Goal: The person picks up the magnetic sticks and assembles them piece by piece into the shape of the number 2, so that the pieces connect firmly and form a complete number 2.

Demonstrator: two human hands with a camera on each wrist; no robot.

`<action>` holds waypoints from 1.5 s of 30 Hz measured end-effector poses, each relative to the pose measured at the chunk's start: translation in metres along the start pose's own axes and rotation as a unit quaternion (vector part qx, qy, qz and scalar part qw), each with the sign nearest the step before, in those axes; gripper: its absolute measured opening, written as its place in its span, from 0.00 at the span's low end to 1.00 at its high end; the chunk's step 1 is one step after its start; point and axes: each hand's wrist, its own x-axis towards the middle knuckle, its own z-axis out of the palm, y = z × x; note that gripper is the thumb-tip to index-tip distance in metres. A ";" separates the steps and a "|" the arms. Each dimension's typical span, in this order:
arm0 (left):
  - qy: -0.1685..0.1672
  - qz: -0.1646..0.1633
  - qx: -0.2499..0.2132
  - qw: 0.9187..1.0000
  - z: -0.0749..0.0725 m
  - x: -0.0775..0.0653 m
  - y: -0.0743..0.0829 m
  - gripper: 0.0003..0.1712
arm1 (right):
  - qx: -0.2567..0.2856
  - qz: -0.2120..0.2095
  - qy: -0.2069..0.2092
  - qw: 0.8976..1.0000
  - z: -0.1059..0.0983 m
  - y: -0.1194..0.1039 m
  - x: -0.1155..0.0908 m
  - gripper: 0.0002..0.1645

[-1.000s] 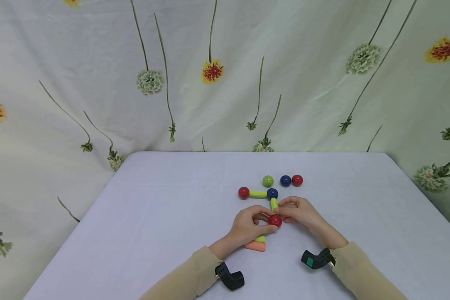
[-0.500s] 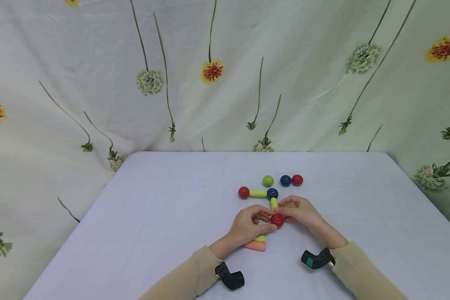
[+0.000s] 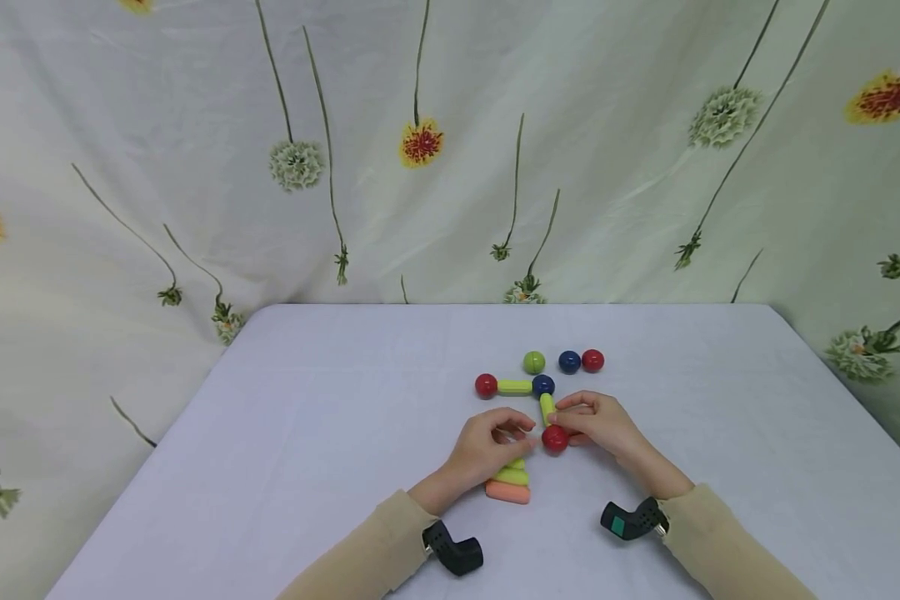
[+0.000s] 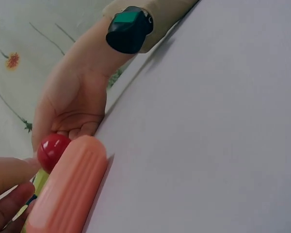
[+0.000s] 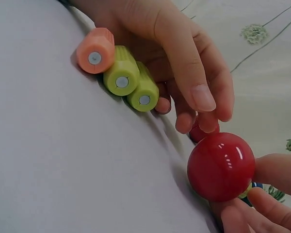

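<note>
Magnetic rods and balls form a bent chain in the head view. A red ball [image 3: 486, 385] joins a yellow-green rod to a blue ball [image 3: 543, 384]. From there a second yellow-green rod [image 3: 547, 405] runs down to the near red ball [image 3: 555, 439]. My right hand [image 3: 600, 423] pinches this second rod just behind the near ball. My left hand [image 3: 483, 450] hovers left of that ball, fingers loosely curved, with a gap between them and holding nothing. Under it lie yellow-green rods [image 5: 121, 80] beside an orange rod [image 3: 507, 492], magnetic ends showing in the right wrist view.
Behind the chain sit a loose green ball [image 3: 534, 362], a blue ball [image 3: 569, 362] and a red ball [image 3: 592, 360]. The table [image 3: 345, 400] has a white cover, with a flowered cloth [image 3: 465, 208] hanging behind it. Each wrist wears a black camera [image 3: 459, 557].
My left hand has let go of the near red ball and drawn back left. That ball has shifted slightly right and now sits at the rod's end. The right hand stays in place.
</note>
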 end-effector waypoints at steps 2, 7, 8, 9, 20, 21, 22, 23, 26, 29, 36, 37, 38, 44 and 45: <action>0.003 -0.003 -0.004 1.000 -0.005 0.001 -0.002 0.10 | 0.002 0.000 0.002 1.000 0.000 0.000 0.000 0.25; -0.015 -0.014 -0.022 1.000 -0.019 0.003 -0.007 0.11 | 0.004 -0.003 0.007 1.000 0.000 0.000 0.001 0.24; -0.023 -0.016 -0.023 0.999 -0.022 0.004 -0.008 0.11 | 0.004 -0.004 0.007 1.000 0.000 0.000 0.001 0.24; -0.033 -0.019 -0.026 0.999 -0.024 0.005 -0.009 0.10 | 0.004 -0.005 0.008 1.000 0.000 0.000 0.001 0.24; -0.135 -0.040 -0.038 0.989 -0.048 0.009 -0.013 0.07 | -0.002 -0.017 0.019 1.000 0.000 0.000 0.001 0.23; -0.148 -0.042 -0.042 0.987 -0.049 0.008 -0.012 0.07 | -0.003 -0.017 0.020 1.000 0.000 0.000 0.001 0.23; -0.160 -0.043 -0.047 0.985 -0.051 0.008 -0.011 0.07 | -0.005 -0.018 0.021 1.000 0.000 0.000 0.001 0.23; -0.171 -0.044 -0.051 0.983 -0.052 0.008 -0.010 0.07 | -0.006 -0.018 0.023 1.000 0.000 0.000 0.001 0.23; -0.198 -0.048 -0.055 0.977 -0.055 0.008 -0.009 0.09 | -0.006 -0.018 0.025 1.000 0.000 0.000 0.001 0.23; -0.213 -0.049 -0.045 0.975 -0.055 0.008 -0.008 0.10 | -0.003 -0.018 0.026 0.999 0.000 0.001 0.001 0.22; -0.193 -0.013 -0.018 0.981 -0.050 0.007 -0.011 0.08 | -0.006 -0.010 0.027 1.000 0.000 0.001 0.001 0.24; -0.184 -0.007 -0.018 0.983 -0.049 0.007 -0.012 0.08 | -0.009 -0.010 0.026 1.000 0.000 0.001 0.000 0.24; -0.176 -0.001 -0.017 0.984 -0.048 0.006 -0.012 0.08 | -0.011 -0.010 0.027 1.000 0.000 0.001 0.000 0.24; -0.153 0.008 -0.019 0.988 -0.045 0.005 -0.013 0.07 | -0.013 -0.013 0.026 1.000 0.000 0.001 0.000 0.24; -0.152 0.008 -0.016 0.988 -0.045 0.005 -0.012 0.07 | -0.011 -0.011 0.026 1.000 0.000 0.001 0.000 0.24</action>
